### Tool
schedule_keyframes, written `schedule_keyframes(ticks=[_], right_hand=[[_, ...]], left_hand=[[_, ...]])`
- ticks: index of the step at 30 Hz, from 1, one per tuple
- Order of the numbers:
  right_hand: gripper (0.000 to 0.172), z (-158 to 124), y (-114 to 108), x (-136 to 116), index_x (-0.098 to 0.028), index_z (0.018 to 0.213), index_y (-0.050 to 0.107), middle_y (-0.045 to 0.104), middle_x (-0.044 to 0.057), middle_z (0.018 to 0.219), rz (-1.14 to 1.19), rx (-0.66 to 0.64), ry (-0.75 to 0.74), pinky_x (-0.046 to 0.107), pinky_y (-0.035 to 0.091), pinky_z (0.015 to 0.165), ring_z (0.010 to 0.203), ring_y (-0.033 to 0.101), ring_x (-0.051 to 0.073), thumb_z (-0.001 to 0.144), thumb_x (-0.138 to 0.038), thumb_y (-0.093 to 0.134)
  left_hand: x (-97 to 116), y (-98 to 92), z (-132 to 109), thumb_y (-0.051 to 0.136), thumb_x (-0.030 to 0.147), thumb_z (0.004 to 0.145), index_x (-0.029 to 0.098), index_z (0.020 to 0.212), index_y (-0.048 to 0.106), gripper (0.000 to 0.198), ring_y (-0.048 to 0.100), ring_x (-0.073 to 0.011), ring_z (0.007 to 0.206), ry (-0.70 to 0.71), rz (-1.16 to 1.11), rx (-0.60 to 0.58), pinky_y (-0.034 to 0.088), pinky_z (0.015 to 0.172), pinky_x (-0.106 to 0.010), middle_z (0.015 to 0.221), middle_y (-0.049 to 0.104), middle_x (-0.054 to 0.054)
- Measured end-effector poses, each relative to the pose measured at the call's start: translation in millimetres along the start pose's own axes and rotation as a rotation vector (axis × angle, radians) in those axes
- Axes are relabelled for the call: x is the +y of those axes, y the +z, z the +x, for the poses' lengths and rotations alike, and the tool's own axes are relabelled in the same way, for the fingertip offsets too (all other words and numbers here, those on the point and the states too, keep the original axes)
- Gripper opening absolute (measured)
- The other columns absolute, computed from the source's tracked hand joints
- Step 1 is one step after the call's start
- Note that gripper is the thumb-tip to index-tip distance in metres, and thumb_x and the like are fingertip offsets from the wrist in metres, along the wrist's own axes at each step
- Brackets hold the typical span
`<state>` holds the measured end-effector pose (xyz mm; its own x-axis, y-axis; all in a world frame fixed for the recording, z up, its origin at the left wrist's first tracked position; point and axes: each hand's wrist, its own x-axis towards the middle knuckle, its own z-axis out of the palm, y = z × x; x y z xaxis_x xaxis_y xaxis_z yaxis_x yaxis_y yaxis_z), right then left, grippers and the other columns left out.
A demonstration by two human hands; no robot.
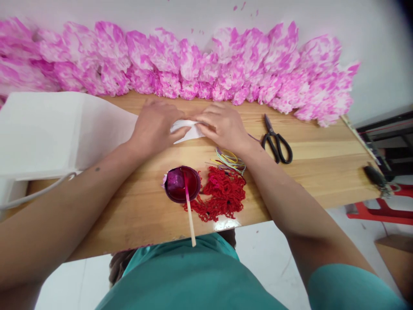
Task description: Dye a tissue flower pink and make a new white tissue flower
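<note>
Wooden desk [309, 172]. Far edge: row of pink-and-white paper flowers [193, 64]. Left end: white paper stack [41, 129]. Centre: folded white paper [189, 131]. Right of centre: black scissors [276, 143]. Near edge: dye cup [182, 184] with stick [190, 215], red yarn [226, 196], coloured elastic bands [229, 160].

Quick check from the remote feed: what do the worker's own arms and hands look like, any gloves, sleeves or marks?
Both hands are bare: the left hand and right hand wear no gloves, rings or watch. The forearms are uncovered. A small dark mark shows on the left forearm. A teal short sleeve covers the right upper arm, matching the teal shirt.
</note>
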<state>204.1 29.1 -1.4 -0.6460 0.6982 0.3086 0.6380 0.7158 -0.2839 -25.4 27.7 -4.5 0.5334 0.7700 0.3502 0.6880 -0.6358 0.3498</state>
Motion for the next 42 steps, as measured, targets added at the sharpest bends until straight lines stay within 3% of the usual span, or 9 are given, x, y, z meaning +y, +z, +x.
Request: schedule_keyframes(ticks=[8, 17, 22, 30, 38, 42], right_hand=[[0.034, -1, -2, -4, -0.027, 0.124, 0.066, 0.073, 0.009, 0.118, 0.03, 0.012, 0.026, 0.047, 0.048, 0.095, 0.108, 0.063, 0.028, 0.098, -0.04, 0.049], [0.03, -2, -3, -1, -0.024, 0.114, 0.07, 0.073, 0.01, 0.111, -0.047, 0.012, 0.023, 0.046, 0.045, 0.093, 0.105, 0.061, 0.028, 0.1, -0.037, 0.046], [0.031, -2, -3, -2, -0.023, 0.108, 0.071, 0.073, 0.009, 0.106, -0.064, -0.023, 0.059, 0.044, 0.045, 0.091, 0.103, 0.061, 0.028, 0.101, -0.036, 0.043], [0.033, 1, -8, -13, -0.023, 0.118, 0.069, 0.073, 0.01, 0.112, -0.089, -0.064, 0.061, 0.044, 0.047, 0.092, 0.106, 0.062, 0.027, 0.101, -0.035, 0.044], [0.031, -2, -7, -5, -0.024, 0.114, 0.072, 0.076, 0.007, 0.104, 0.002, -0.067, 0.171, 0.04, 0.048, 0.087, 0.098, 0.065, 0.025, 0.1, -0.037, 0.047], [0.03, -2, -6, -4, -0.024, 0.108, 0.073, 0.076, 0.006, 0.103, 0.052, -0.067, 0.217, 0.037, 0.047, 0.085, 0.095, 0.066, 0.023, 0.1, -0.037, 0.047]], left_hand=[[6, -6.1, 3, 0.053, 0.033, 0.091, 0.021, 0.095, 0.072, 0.022, 0.063, -0.0321, 0.101, -0.033, 0.026, -0.062, 0.038, 0.099, -0.051, 0.095, 0.073, -0.011], [1, -1.6, 2, 0.054, 0.036, 0.089, 0.025, 0.088, 0.072, 0.021, 0.063, -0.0289, 0.093, -0.035, 0.013, 0.009, 0.042, 0.093, -0.047, 0.086, 0.074, -0.007], [3, -3.2, 3, 0.048, 0.038, 0.094, 0.023, 0.09, 0.074, 0.03, 0.064, -0.0287, 0.094, 0.004, 0.089, -0.066, 0.043, 0.089, -0.047, 0.092, 0.075, -0.009], [1, -2.4, 3, 0.043, 0.04, 0.098, 0.024, 0.098, 0.075, 0.035, 0.063, -0.029, 0.096, 0.049, 0.12, -0.086, 0.041, 0.089, -0.048, 0.092, 0.074, -0.009], [-3, -6.6, 3, 0.036, 0.036, 0.103, 0.021, 0.104, 0.074, 0.041, 0.061, -0.0282, 0.098, 0.068, 0.172, -0.131, 0.04, 0.09, -0.047, 0.096, 0.073, -0.01], [-7, -5.1, 3, 0.039, 0.038, 0.102, 0.023, 0.099, 0.074, 0.038, 0.062, -0.0268, 0.094, 0.096, 0.162, -0.06, 0.041, 0.087, -0.045, 0.091, 0.074, -0.008]])
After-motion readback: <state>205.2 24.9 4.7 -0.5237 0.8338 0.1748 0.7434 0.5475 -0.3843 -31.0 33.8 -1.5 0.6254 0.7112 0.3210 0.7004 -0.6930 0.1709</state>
